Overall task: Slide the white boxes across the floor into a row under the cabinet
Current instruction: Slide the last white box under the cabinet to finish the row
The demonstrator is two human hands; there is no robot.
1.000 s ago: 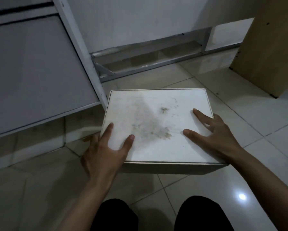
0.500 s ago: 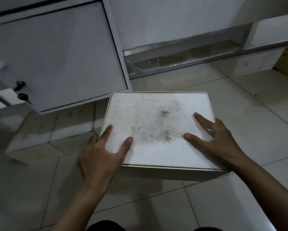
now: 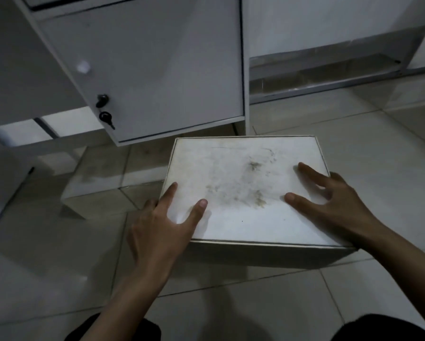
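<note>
White box (image 3: 243,193), lid shut, contents hidden; both hands' fingers (image 3: 168,195) spread flat on top.

Single head-worn view, looking forward and down.
Close above the white box (image 3: 243,188) on the floor (image 3: 255,303), facing the far cabinet (image 3: 157,70); knees at near edge.

Glossy pale floor tiles (image 3: 305,303), dim light, metal rail (image 3: 329,83).

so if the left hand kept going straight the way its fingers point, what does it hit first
Probably the cabinet door. The left hand lies on the near left corner of the white box, fingers aimed up and slightly right across the lid. Past the box's far edge, the door's lower edge comes next, though depth is unclear.
</note>
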